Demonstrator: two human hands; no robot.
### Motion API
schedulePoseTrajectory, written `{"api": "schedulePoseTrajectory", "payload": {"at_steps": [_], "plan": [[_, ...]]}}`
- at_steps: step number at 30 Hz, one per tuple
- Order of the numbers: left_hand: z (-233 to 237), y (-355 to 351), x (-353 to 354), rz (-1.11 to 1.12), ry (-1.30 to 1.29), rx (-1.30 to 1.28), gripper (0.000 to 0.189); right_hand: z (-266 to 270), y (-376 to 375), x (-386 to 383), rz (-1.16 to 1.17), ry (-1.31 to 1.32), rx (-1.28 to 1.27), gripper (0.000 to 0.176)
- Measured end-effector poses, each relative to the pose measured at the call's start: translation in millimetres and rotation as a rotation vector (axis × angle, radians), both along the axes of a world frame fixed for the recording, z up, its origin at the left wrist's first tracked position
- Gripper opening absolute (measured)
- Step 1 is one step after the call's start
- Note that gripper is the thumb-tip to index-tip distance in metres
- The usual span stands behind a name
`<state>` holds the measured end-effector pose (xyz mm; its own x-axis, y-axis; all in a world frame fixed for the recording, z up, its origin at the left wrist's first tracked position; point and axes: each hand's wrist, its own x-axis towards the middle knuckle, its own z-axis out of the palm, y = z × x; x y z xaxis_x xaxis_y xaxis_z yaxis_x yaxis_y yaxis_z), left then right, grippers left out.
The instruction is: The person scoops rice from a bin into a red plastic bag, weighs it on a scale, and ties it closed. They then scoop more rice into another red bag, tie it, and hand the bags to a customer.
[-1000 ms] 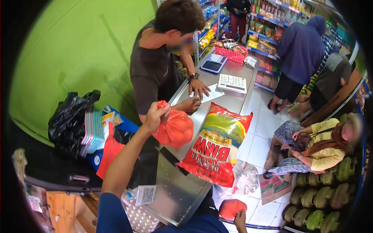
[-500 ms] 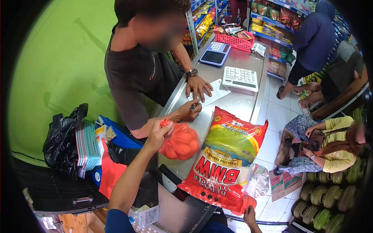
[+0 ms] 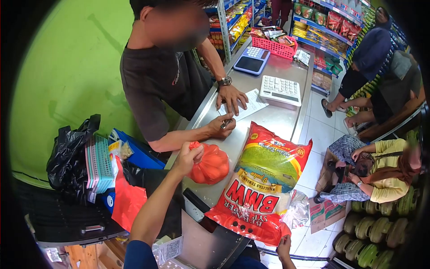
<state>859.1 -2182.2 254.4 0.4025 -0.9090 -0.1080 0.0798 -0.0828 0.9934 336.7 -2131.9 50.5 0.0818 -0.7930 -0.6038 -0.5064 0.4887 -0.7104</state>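
My left hand (image 3: 189,158) is closed around the gathered neck of a red plastic bag (image 3: 210,165), whose bulging round contents I cannot make out. The bag is at the counter's near left side. To its right lies a big red, green and white rice sack (image 3: 255,193) printed BMW. My right hand (image 3: 284,249) pinches red plastic at the sack's lower right corner; it looks like part of the sack. Across the metal counter (image 3: 251,126), a person in a dark shirt has a pen (image 3: 226,123) in one hand and the other flat on a paper (image 3: 253,105).
A white calculator (image 3: 280,89), a blue calculator (image 3: 251,60) and a pink basket (image 3: 275,46) of packets stand farther along the counter. Perforated baskets (image 3: 99,163) and black plastic bags (image 3: 71,154) sit at left. Other people and green gas cylinders (image 3: 376,228) are on the right.
The red bag has shifted only slightly in my left hand. My right hand still grips the red corner, a little higher in view. The person's pen hand has moved slightly.
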Motion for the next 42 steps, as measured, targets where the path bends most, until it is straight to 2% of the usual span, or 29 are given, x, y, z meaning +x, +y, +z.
{"api": "schedulePoseTrajectory", "payload": {"at_steps": [1, 4, 5, 8, 9, 10, 15, 18, 20, 22, 24, 25, 26, 28, 30, 31, 33, 34, 35, 37, 39, 41, 42], "plan": [[-4, 1, -1, 0.023, 0.003, 0.020, 0.040, -25, 5, -13, -0.005, -0.007, -0.010, 0.009], [-3, 1, 0, 0.032, 0.042, 0.002, 0.040, -26, 5, -17, -0.059, -0.012, 0.077, 0.009], [-4, 1, 1, 0.024, 0.036, 0.001, 0.040, -38, 6, -21, 0.107, -0.004, -0.148, 0.009], [-3, 0, -3, 0.053, -0.059, -0.004, 0.039, -31, 0, -27, 0.225, 0.004, -0.257, 0.007], [0, 0, -4, 0.047, -0.065, 0.001, 0.038, -29, -5, -23, 0.122, -0.122, -0.254, 0.005], [-2, 1, -3, 0.053, -0.069, 0.003, 0.038, 4, -13, -11, 0.169, -0.027, -0.199, 0.004], [-16, 11, 0, 0.070, -0.105, -0.050, 0.036, 32, -38, -10, 0.210, 0.054, -0.412, 0.010], [-11, 17, -4, 0.091, -0.159, -0.043, 0.031, 101, -68, 17, 0.142, 0.034, -0.460, 0.012], [-8, 17, -2, 0.098, -0.634, -0.093, 0.025, 123, -89, 14, 0.163, 0.078, -0.554, 0.012], [-1, 20, -8, 0.134, -0.709, -0.032, 0.023, 168, -109, 31, 0.172, 0.012, -0.642, 0.013], [-1, 25, -13, 0.179, -0.779, 0.021, 0.022, 177, -126, 19, 0.115, -0.098, -0.603, 0.016], [-5, 29, -12, 0.154, -0.842, 0.081, 0.020, 204, -134, 26, 0.076, -0.143, -0.559, 0.018], [-6, 31, -13, 0.130, -0.902, 0.145, 0.019, 212, -147, 31, 0.138, -0.169, -0.836, 0.017], [-7, 34, -16, 0.155, -0.848, 0.148, 0.016, 246, -165, 37, 0.143, -0.235, -0.926, 0.018], [-4, 40, -20, 0.086, -0.749, 0.216, 0.033, 277, -179, 59, 0.075, -0.347, -1.050, 0.018], [-3, 44, -29, 0.104, -0.735, 0.215, 0.033, 295, -185, 75, 0.121, -0.366, -1.164, 0.018], [7, 45, -55, 0.303, -0.937, 0.292, 0.061, 314, -203, 88, 0.225, -0.485, -1.272, 0.017], [27, 48, -74, 0.284, -0.991, 0.373, 0.070, 323, -210, 99, 0.259, -0.566, -1.319, 0.016], [49, 51, -94, 0.260, -1.045, 0.458, 0.079, 329, -216, 108, 0.252, -0.663, -1.316, 0.015], [59, 64, -137, 0.208, -1.025, 0.260, 0.074, 342, -224, 133, 0.281, -0.864, -1.264, 0.014], [76, 75, -183, 0.067, -0.915, 0.189, 0.066, 349, -222, 159, 0.286, -0.950, -1.235, 0.014], [73, 90, -218, -0.044, -0.866, 0.237, 0.069, 354, -214, 187, 0.364, -1.117, -1.162, 0.013], [67, 94, -227, -0.032, -0.870, 0.242, 0.069, 354, -209, 200, 0.347, -1.159, -1.112, 0.012]]}}
